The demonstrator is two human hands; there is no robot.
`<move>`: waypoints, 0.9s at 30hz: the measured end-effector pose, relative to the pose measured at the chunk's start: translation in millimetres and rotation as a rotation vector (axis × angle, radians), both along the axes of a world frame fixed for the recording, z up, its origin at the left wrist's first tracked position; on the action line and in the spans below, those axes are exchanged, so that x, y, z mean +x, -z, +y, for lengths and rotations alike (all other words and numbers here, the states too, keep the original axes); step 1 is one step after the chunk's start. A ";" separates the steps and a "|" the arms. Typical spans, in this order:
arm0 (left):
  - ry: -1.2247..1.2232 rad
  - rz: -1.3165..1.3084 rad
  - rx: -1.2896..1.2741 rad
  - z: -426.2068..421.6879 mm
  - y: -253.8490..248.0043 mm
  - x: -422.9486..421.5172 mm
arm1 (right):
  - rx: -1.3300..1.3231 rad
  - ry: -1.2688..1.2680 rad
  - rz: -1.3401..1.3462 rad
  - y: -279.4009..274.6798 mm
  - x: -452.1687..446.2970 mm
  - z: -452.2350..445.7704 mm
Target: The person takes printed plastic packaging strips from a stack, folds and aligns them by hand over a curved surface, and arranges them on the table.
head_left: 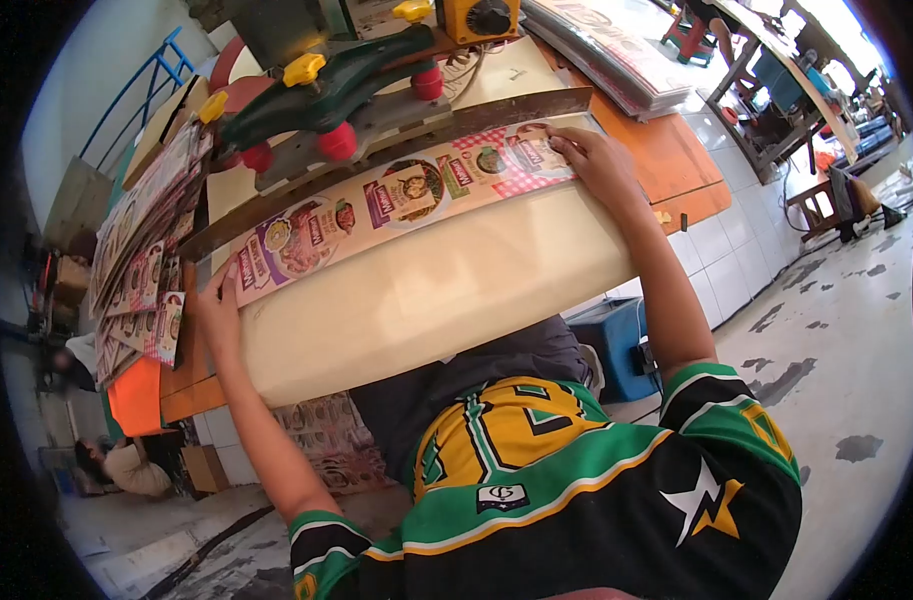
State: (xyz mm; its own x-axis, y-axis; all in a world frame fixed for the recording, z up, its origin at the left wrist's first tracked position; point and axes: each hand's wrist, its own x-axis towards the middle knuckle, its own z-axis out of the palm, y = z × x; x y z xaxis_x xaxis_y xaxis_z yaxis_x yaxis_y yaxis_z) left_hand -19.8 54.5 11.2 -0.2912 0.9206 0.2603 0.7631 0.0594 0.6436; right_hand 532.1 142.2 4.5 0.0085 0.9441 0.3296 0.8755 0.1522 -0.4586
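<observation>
A long printed strip (376, 205) with food pictures lies along the metal guide bar (396, 150), and a wide cream sheet (436, 290) extends from it toward my body. At the strip's left end, my left hand (219, 308) pinches the edge of the strip, fingers partly hidden. My right hand (594, 160) is closed on the strip's far right end, thumb and fingertips at its top corner. Beyond the bar stands a green machine part (326, 90) with red feet and yellow knobs.
Stacked printed sheets (141, 270) lean at the left. More stacked sheets (616, 60) lie at the back right. An orange tabletop (681, 165) shows at the right, with a blue bin (616, 345) below. People sit in the background, lower left and upper right.
</observation>
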 end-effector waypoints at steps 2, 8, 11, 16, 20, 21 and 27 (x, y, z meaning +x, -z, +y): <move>-0.002 0.004 0.003 0.5 0.6 -0.7 | -0.002 -0.007 0.015 1.4 1.0 0.1; 0.037 -0.052 0.046 7.1 14.4 -16.4 | -0.007 -0.010 0.037 0.8 -0.2 1.2; 0.003 0.013 0.037 2.9 8.2 -8.8 | -0.019 0.013 -0.012 -2.7 -0.8 -1.2; -0.006 -0.090 0.034 5.2 10.2 -8.4 | -0.011 -0.009 0.027 0.9 1.8 0.1; -0.020 -0.018 0.066 2.3 8.5 -6.6 | -0.071 -0.014 0.114 0.2 -1.0 0.5; -0.025 -0.022 0.064 1.9 7.2 -4.3 | -0.063 -0.015 0.093 0.0 -0.9 0.7; -0.067 0.014 0.029 6.0 12.0 -11.6 | -0.063 -0.007 0.081 0.9 -0.3 1.0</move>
State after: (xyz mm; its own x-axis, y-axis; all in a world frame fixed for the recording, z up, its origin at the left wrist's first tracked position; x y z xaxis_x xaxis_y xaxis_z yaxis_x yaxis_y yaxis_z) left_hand -31.4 60.5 -0.9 -0.3485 0.8909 0.2914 0.7668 0.0921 0.6353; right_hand 531.9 143.2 3.6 0.0256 0.9632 0.2677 0.8344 0.1269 -0.5364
